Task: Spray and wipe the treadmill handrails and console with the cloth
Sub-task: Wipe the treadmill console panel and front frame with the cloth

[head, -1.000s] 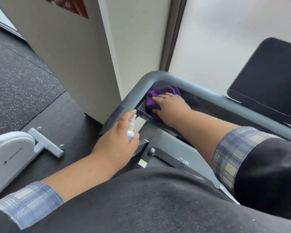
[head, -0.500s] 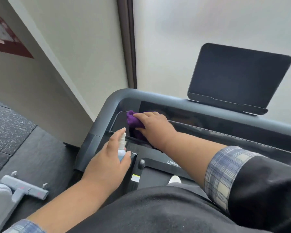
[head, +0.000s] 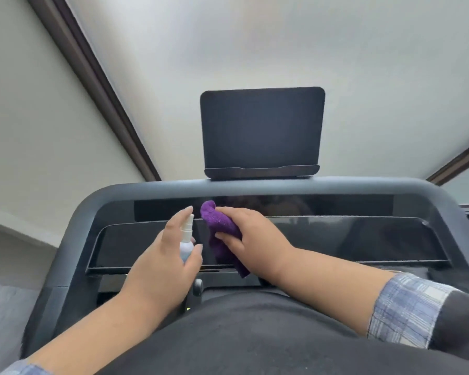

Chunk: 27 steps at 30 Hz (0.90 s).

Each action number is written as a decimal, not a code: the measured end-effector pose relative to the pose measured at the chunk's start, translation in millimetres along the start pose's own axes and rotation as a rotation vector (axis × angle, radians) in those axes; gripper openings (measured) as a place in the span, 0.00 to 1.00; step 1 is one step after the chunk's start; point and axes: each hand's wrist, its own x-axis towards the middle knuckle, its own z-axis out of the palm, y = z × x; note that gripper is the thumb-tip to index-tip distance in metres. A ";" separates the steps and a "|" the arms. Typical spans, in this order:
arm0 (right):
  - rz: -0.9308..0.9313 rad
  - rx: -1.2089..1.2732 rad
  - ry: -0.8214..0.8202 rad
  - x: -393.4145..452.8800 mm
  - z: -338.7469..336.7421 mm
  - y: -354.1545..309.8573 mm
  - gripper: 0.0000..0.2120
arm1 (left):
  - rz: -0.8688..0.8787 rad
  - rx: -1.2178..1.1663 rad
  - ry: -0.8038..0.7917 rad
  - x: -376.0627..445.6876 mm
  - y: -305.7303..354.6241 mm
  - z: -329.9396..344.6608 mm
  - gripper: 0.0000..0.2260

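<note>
At centre frame the left hand (head: 160,262) wraps a small spray bottle (head: 186,240) — index finger up beside the nozzle. Just to its right, the right hand (head: 251,238) pinches a bunched purple cloth (head: 219,234) against the glossy console panel (head: 349,239), apparently touching it. The grey handrail (head: 282,186) arches above, under a dark tablet holder (head: 261,131).

**What there is, counted**

There are two hands: one left hand (head: 160,263) and one right hand (head: 252,239). There is one small spray bottle (head: 186,239) and one purple cloth (head: 220,234). There is one treadmill console (head: 336,236) with one grey handrail (head: 282,186) along its far edge. One dark screen (head: 261,131) stands on that rail.
</note>
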 end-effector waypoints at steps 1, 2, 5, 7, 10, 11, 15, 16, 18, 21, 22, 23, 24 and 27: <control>0.011 -0.001 0.006 -6.0 -13.3 9.9 0.19 | 0.033 0.011 -0.017 8.1 14.8 10.5 0.32; 0.025 -0.006 0.014 -12.1 -26.9 20.0 0.19 | 0.067 0.021 -0.039 15.8 29.7 21.2 0.32; 0.069 -0.001 0.064 -33.2 -64.8 51.9 0.19 | 0.152 0.051 -0.110 36.1 71.6 52.9 0.33; 0.108 0.022 0.102 -50.3 -83.4 73.3 0.19 | 0.190 0.078 -0.140 47.2 94.3 72.1 0.33; 0.172 0.040 0.143 -74.6 -101.2 103.6 0.21 | 0.229 0.088 -0.159 58.1 120.7 97.8 0.33; 0.189 0.048 0.150 -80.9 -105.9 112.9 0.22 | 0.238 0.091 -0.170 59.6 127.5 105.3 0.33; 0.211 0.069 0.194 -91.6 -121.0 138.9 0.23 | 0.220 0.152 -0.195 61.0 139.8 127.7 0.33; 0.213 0.082 0.203 -92.2 -123.0 143.0 0.23 | 0.207 0.168 -0.192 62.4 140.5 131.0 0.33; 0.221 0.095 0.203 -94.0 -124.3 149.5 0.23 | 0.184 0.187 -0.165 68.7 142.2 134.1 0.32; 0.227 0.036 0.134 -96.9 -123.4 156.0 0.24 | 0.139 0.246 -0.111 86.2 143.2 132.0 0.29; 0.224 0.006 0.104 -97.9 -123.3 157.5 0.24 | 0.118 0.269 -0.109 92.6 143.7 131.3 0.28; 0.217 -0.025 0.074 -98.3 -123.1 159.3 0.23 | 0.100 0.283 -0.114 98.6 144.4 131.1 0.27; 0.210 -0.055 0.044 -98.1 -123.0 161.1 0.23 | 0.084 0.286 -0.122 104.1 145.9 131.9 0.26; 0.185 -0.135 -0.022 -95.5 -120.0 165.5 0.23 | 0.054 0.287 -0.137 116.3 149.0 136.4 0.24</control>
